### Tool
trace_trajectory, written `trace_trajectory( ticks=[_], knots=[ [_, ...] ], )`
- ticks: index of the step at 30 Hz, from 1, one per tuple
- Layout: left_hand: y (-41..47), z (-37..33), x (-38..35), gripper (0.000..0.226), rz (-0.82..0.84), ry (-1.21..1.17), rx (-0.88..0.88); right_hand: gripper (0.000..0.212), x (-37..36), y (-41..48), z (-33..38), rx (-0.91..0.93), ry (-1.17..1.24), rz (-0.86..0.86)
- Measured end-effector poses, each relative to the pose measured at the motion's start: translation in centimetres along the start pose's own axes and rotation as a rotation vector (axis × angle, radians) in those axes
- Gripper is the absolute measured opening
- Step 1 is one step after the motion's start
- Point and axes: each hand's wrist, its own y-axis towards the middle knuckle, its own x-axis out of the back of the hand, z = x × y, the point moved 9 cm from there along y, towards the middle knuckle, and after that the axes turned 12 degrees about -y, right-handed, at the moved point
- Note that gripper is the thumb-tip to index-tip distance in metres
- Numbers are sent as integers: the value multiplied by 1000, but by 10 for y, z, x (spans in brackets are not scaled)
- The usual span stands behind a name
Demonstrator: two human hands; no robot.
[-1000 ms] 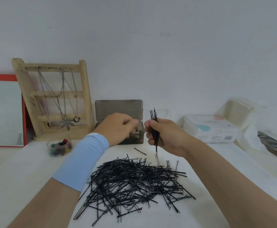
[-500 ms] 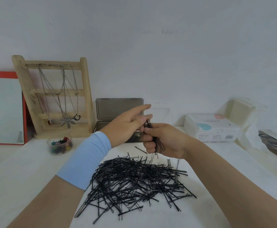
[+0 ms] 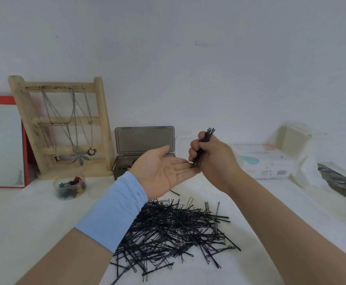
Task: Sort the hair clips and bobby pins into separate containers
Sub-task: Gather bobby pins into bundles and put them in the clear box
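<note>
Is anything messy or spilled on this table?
Yes. A heap of thin black metal bobby pins lies scattered criss-cross on the white table, not in any container. One stray black pin lies apart behind the heap, between it and the open grey plastic box.

Two hands point(image 3: 164, 171) point(image 3: 213, 161), one pin pile point(image 3: 174, 229), one pin bundle point(image 3: 208, 133), one box point(image 3: 144, 140), one clip jar point(image 3: 70, 188)
</note>
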Motion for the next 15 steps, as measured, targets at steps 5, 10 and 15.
trace_trajectory(
  ticks=[5,10,15],
  knots=[
    [-7,1,-11,74,106,-188,67,19,-3,0,-7,45,-403,30],
    [-4,0,2,76,-10,2,65,12,-1,1,-9,49,-357,63],
    [-2,-3,-3,78,57,-138,28,15,-3,0,-8,90,-444,57]
  ],
)
